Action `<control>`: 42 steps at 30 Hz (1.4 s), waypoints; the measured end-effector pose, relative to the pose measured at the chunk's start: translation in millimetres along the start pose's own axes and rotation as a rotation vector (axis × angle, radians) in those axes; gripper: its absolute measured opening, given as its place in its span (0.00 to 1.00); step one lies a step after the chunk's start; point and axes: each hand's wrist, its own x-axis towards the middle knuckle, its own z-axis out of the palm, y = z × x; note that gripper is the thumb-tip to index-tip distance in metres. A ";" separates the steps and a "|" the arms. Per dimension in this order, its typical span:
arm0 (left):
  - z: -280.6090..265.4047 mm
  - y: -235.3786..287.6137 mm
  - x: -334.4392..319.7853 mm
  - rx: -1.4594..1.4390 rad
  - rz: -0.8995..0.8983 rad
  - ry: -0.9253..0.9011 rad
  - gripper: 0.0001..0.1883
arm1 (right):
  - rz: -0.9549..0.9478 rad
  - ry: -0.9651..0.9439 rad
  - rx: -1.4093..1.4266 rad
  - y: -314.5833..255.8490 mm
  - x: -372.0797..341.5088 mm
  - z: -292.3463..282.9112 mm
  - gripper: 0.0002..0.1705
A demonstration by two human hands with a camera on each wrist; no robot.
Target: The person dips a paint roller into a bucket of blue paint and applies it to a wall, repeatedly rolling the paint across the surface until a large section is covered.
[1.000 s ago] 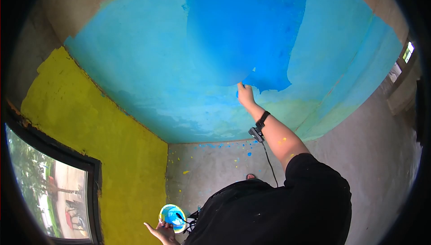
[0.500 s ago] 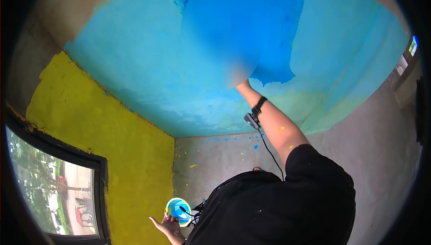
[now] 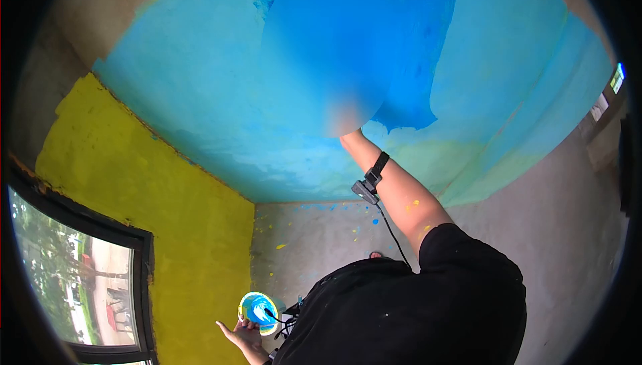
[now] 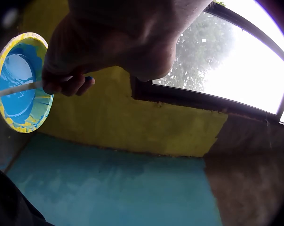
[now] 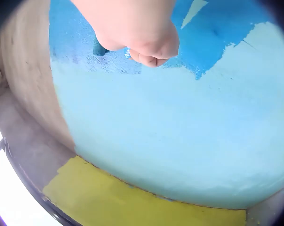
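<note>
In the left wrist view my left hand (image 4: 113, 42) curls its fingers round the pale handle (image 4: 19, 89) of a paint bucket (image 4: 43, 113). Blue paint lies inside, and yellow smears mark the rim. The head view shows that bucket (image 3: 241, 306) low down, beside my left hand (image 3: 246, 339), whose thumb sticks out. My right hand (image 3: 346, 121) is blurred there, in front of the blue-painted wall (image 3: 408, 64). In the right wrist view, the right hand's (image 5: 139, 28) fingers are curled round a mostly hidden tool; a dark teal part (image 5: 99, 47) shows beside them.
A yellow-green wall (image 3: 194, 251) meets the blue wall at a corner on the left, with a dark-framed window (image 3: 73, 285) in it. Paint spots dot the grey floor (image 3: 301, 238). A black cable (image 3: 394, 234) hangs from the right wrist's camera.
My right hand and forearm have shifted left along the wall, and the hand now looks blurred. The left hand keeps its hold by the bucket. The head view has shifted slightly.
</note>
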 end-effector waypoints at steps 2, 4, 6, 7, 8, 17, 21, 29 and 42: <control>-0.4 -4.3 -0.8 -0.016 -0.001 0.002 0.44 | 0.008 -0.019 0.001 -21.5 1.5 10.7 0.34; -1.0 -9.0 -3.1 -0.013 0.003 0.002 0.44 | 0.020 -0.039 0.003 -26.3 5.0 12.2 0.35; -0.7 -13.9 -2.9 -0.017 -0.004 0.007 0.44 | -0.030 -0.038 -0.044 -16.1 15.3 -1.3 0.34; -1.5 -15.4 -3.0 -0.013 -0.008 0.010 0.44 | -0.027 -0.041 -0.046 -7.0 18.4 -9.8 0.34; -3.8 -16.5 -2.8 -0.015 -0.007 0.013 0.44 | -0.074 -0.018 -0.070 6.7 20.4 -20.7 0.34; -12.5 -19.4 -6.3 0.021 -0.040 0.035 0.45 | -0.232 0.163 -0.565 109.2 26.3 -153.4 0.39; -16.1 -21.7 -8.1 0.014 -0.020 0.019 0.44 | -0.169 0.247 -0.783 105.8 14.4 -197.3 0.41; -20.4 -14.9 -2.7 0.013 0.008 0.018 0.44 | 0.023 0.135 -0.347 77.7 29.1 -135.7 0.38; -12.0 -13.5 10.7 0.088 -0.038 -0.034 0.49 | -0.078 -0.040 -0.139 -89.0 33.1 -43.2 0.36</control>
